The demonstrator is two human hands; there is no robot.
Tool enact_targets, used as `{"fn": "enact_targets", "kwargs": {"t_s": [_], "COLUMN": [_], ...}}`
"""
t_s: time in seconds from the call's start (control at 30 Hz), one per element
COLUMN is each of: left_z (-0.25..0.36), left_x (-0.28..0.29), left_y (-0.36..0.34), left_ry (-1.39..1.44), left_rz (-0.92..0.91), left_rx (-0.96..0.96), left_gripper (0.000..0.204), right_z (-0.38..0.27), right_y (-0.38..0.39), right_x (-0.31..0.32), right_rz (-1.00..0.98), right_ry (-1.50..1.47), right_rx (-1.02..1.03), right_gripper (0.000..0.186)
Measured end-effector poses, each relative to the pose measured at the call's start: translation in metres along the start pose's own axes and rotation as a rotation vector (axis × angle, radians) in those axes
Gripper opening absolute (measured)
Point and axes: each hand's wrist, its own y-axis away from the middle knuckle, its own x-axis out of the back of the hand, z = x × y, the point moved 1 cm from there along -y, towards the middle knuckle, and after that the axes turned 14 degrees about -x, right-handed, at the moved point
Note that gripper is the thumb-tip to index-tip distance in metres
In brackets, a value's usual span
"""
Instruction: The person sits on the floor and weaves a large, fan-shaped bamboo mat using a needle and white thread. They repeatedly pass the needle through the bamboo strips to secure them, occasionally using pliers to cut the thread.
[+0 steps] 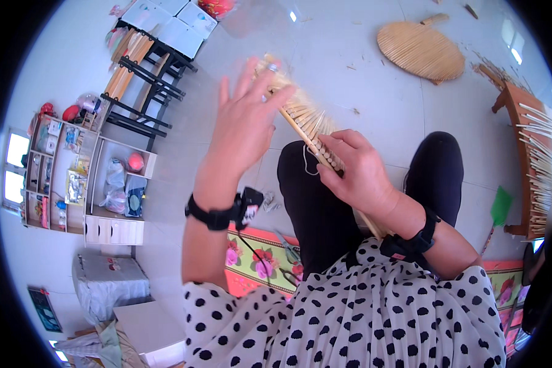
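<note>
A pale piece of bound stalks slants across above my lap, with a smooth stick along one edge and thin straw ends fanning out on the other. My right hand is closed around its lower part, thumb and fingers pinching the bound row. A loop of white string hangs beside it. At the far end of the piece is my left hand, smeared by motion, its fingers spread. Whether its fingertips touch the straw, I cannot tell. Both wrists wear black bands.
On the floor ahead lies a round, flat stalk mat with a short handle. A wooden bench at right carries many pale sticks. A green fly swatter is near it. Scissors lie on the floral mat. Shelves stand left.
</note>
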Motion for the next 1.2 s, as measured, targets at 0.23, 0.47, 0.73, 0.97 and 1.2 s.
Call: {"fn": "enact_targets", "kwargs": {"t_s": [0.23,0.47,0.73,0.97,1.2], "left_z": [-0.058,-0.077,-0.074,-0.065,-0.010], "left_x": [-0.056,-0.073,-0.076,-0.073,-0.092], "left_y": [0.008,-0.002,-0.004,-0.018,-0.022], "left_ry": [0.464,0.570,0.571,0.570,0.554], "left_rz": [-0.336,-0.251,-0.196,0.021,0.107], "left_rx": [-0.047,0.042,0.308,0.491,0.808], "left_gripper": [0.018,0.027,0.033,0.037,0.040], "right_z": [0.003,0.036,0.035,0.019,0.016], "right_y": [-0.032,-0.068,-0.067,-0.079,-0.105], "right_x": [0.049,0.099,0.085,0.042,-0.010], "right_rz": [-0.286,0.061,0.208,0.029,0.050], "right_ry": [0.469,0.701,0.554,0.211,0.019], "right_rx": [0.088,0.101,0.154,0.128,-0.104], "right_gripper": [0.035,0.040,0.039,0.030,0.043]}}
